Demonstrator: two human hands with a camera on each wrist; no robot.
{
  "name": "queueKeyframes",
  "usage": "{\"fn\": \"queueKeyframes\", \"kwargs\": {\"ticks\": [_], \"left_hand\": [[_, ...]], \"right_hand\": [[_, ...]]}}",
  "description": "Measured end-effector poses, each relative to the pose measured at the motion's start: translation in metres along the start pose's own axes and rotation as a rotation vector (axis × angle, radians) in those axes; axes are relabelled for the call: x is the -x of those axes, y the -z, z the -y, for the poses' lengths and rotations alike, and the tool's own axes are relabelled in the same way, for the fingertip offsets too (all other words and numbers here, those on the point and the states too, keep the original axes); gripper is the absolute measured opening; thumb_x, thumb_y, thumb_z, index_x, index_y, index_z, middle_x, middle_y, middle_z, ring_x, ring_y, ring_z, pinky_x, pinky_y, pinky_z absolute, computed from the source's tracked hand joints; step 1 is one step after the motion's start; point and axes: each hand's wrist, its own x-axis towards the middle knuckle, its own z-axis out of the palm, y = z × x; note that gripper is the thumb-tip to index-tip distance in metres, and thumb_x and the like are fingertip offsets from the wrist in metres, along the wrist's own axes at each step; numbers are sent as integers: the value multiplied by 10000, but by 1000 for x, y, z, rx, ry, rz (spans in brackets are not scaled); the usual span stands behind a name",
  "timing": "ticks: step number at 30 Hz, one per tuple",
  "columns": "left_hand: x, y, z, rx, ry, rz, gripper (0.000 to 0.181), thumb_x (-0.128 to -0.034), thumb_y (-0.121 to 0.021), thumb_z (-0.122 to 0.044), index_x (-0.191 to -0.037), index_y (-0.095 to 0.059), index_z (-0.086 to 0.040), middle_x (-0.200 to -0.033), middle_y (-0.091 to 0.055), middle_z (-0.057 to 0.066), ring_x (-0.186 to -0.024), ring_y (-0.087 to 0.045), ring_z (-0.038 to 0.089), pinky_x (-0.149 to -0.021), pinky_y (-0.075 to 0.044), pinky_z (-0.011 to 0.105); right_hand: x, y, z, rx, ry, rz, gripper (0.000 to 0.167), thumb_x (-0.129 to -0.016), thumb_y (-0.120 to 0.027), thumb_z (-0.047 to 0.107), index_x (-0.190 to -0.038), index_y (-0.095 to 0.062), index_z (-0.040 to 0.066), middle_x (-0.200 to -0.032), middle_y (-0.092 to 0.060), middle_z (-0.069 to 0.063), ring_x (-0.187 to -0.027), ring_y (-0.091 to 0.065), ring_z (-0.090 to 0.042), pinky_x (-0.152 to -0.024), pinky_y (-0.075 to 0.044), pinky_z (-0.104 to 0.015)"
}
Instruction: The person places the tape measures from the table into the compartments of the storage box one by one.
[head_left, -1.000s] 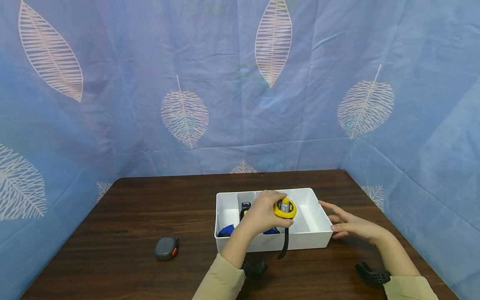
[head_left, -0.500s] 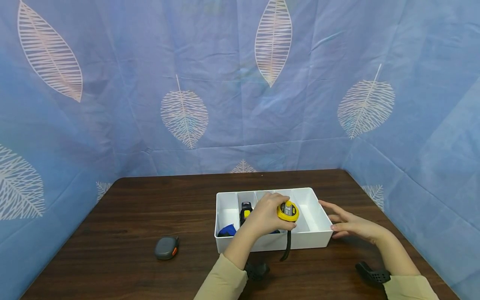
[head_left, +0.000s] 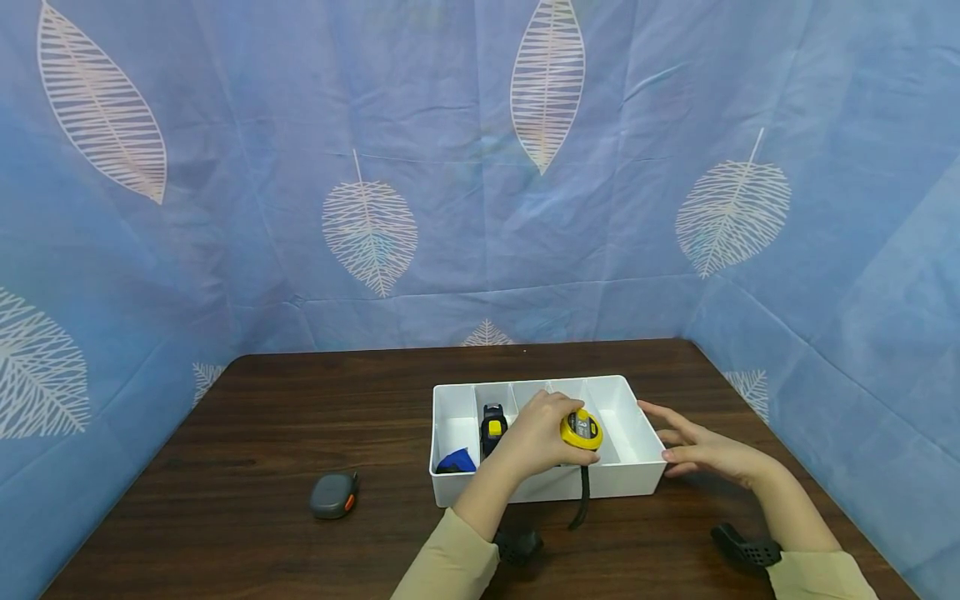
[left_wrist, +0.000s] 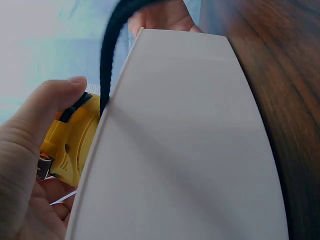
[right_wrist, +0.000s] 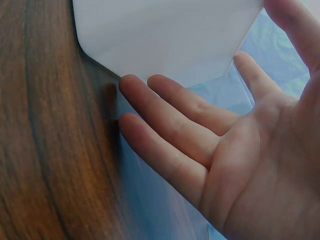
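My left hand (head_left: 540,437) grips a yellow tape measure (head_left: 582,428) between thumb and fingers, low over the right part of a white divided box (head_left: 626,480). Its black wrist strap (head_left: 584,497) hangs outside the box's front wall. In the left wrist view the yellow case (left_wrist: 82,140) is partly behind that wall, with the thumb along its edge. My right hand (head_left: 708,454) has its fingers spread and fairly straight; they touch the box's right end. A black and yellow tape measure (head_left: 493,428) lies in a left-hand compartment, and a blue and black item (head_left: 456,462) sits at the front left.
A dark grey tape measure (head_left: 333,496) with an orange button lies on the brown wooden table (head_left: 225,483), left of the box. Blue leaf-patterned cloth (head_left: 450,208) hangs behind the table and along its sides. My left hand hides the middle of the box.
My left hand has moved slightly right and down with the yellow tape measure, uncovering more of the black and yellow one. The right hand and the box have stayed put.
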Motion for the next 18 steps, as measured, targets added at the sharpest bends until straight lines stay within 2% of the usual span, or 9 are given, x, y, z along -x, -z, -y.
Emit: {"fn": "queueKeyframes", "kwargs": {"ticks": [2, 5, 8, 12, 15, 18], "left_hand": [[0, -1, -1, -13, 8, 3, 703, -722, -810, -470, -1304, -602, -135, -1190, -605, -44, -1081, -488, 116, -891, -430, 248], [-1, -3, -2, -41, 11, 4, 713, -739, -795, -482, -1322, -588, -127, -1234, -595, -23, -1156, -484, 146, -1034, -354, 320], [-1, -5, -3, -83, 11, 5, 722, -755, -778, -495, -1340, -574, -123, -1267, -584, -11, -1194, -476, 166, -1088, -286, 355], [-1, -9, -3, -137, 11, 14, 734, -759, -758, -530, -1350, -566, -140, -1275, -577, -22, -1123, -487, 146, -964, -398, 282], [-1, -10, -4, -151, 12, 20, 737, -755, -754, -545, -1349, -568, -149, -1265, -578, -34, -1047, -479, 119, -839, -421, 232], [-1, -11, -5, -156, 14, 18, 737, -752, -755, -546, -1345, -572, -150, -1258, -581, -38, -1029, -474, 108, -831, -418, 230]], "right_hand": [[0, 0, 0, 2, 1, 2, 752, -992, -476, 155, -1550, 27, 193, -1473, -176, -372, -1240, -449, -404, -893, -463, -521], [0, 0, 1, 5, 2, 3, 758, -992, -478, 158, -1548, 37, 181, -1472, -167, -378, -1243, -443, -415, -891, -464, -524], [0, -1, 1, 8, 2, 1, 762, -989, -482, 166, -1547, 36, 177, -1471, -165, -382, -1242, -442, -421, -889, -464, -526], [0, -1, 2, 10, 8, 8, 748, -996, -467, 155, -1548, 36, 183, -1469, -171, -383, -1243, -437, -426, -889, -460, -532], [1, 0, 2, 9, 12, 14, 738, -1001, -455, 144, -1549, 37, 189, -1468, -179, -380, -1241, -439, -424, -888, -458, -533], [1, 0, 1, 9, 14, 14, 738, -1000, -455, 147, -1548, 39, 181, -1466, -185, -381, -1237, -443, -426, -885, -460, -532]]}}
